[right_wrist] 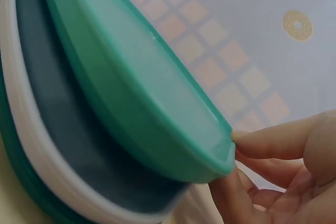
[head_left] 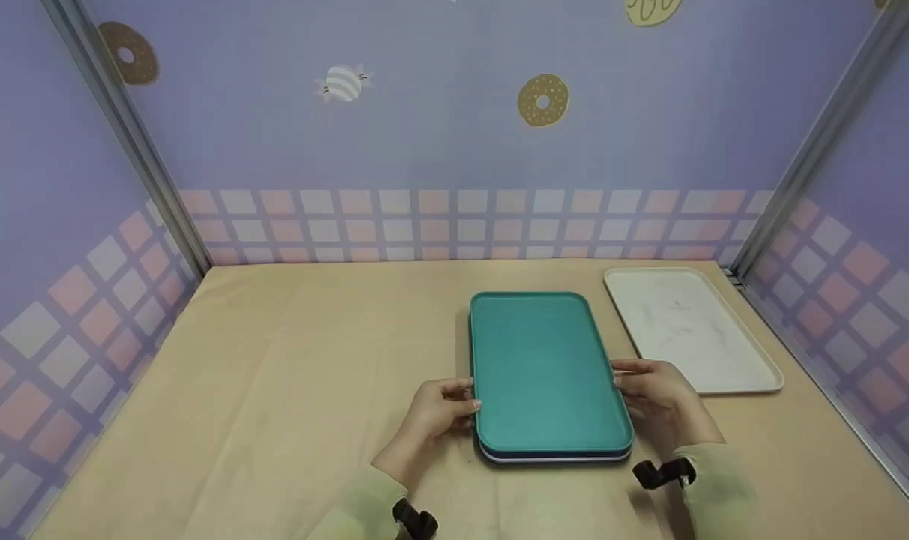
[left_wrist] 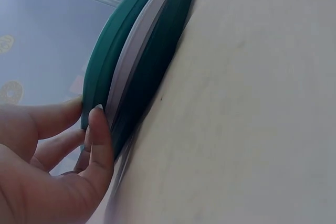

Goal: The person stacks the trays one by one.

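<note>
A teal rectangular tray lies topmost over a stack in the head view. My left hand pinches its left long edge, thumb by the rim. On the opposite long edge, my right hand grips the same tray between thumb and fingers. Beneath it, a white-rimmed tray with a dark inside shows in the right wrist view, with a gap between the two. A darker green tray sits lowest in the left wrist view, under the white rim. The head view hides most of these lower trays.
A white marbled tray lies at the right of the cloth-covered table, just beyond my right hand. Patterned walls with metal corner posts enclose the back and sides.
</note>
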`<state>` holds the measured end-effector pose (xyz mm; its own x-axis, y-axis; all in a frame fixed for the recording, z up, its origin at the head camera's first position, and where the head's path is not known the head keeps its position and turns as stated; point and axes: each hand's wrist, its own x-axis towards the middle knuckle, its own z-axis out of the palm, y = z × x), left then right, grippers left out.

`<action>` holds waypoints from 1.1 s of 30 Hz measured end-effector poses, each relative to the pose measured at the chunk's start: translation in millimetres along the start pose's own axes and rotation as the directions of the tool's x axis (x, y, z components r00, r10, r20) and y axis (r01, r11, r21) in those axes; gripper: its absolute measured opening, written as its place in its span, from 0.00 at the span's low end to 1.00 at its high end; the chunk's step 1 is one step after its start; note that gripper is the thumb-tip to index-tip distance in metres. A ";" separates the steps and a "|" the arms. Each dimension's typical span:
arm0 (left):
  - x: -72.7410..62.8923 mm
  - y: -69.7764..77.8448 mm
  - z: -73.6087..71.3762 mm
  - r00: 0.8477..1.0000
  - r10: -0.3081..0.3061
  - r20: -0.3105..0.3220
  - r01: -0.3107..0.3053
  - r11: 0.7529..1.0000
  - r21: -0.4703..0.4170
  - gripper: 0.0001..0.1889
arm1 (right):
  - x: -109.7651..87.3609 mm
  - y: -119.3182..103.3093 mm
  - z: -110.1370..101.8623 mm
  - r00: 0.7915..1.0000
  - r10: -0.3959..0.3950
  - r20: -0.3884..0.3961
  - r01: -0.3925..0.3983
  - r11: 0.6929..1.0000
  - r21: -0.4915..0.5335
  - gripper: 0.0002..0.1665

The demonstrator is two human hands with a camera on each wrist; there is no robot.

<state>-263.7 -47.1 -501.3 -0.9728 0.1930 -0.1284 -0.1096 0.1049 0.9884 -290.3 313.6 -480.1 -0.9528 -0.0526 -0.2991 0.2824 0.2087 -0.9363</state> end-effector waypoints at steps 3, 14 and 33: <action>0.4 -1.0 0.4 1.000 -0.002 0.004 0.002 1.000 0.010 0.26 | -0.3 0.3 0.3 1.000 -0.012 -0.009 0.012 0.999 -0.051 0.31; 1.1 -2.5 0.0 1.000 0.024 0.010 -0.024 0.998 0.054 0.26 | -1.5 -1.2 2.3 0.998 -0.047 -0.038 0.040 0.985 -0.169 0.28; -4.0 2.8 0.3 0.999 0.005 0.041 -0.009 0.997 0.083 0.29 | -4.5 -4.6 8.5 0.998 -0.017 -0.058 0.003 0.972 -0.237 0.29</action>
<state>-260.1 -47.3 -498.1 -0.9642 0.2330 -0.1263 -0.0839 0.1836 0.9794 -286.3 304.6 -476.0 -0.9623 0.0009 -0.2719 0.2454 0.4336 -0.8670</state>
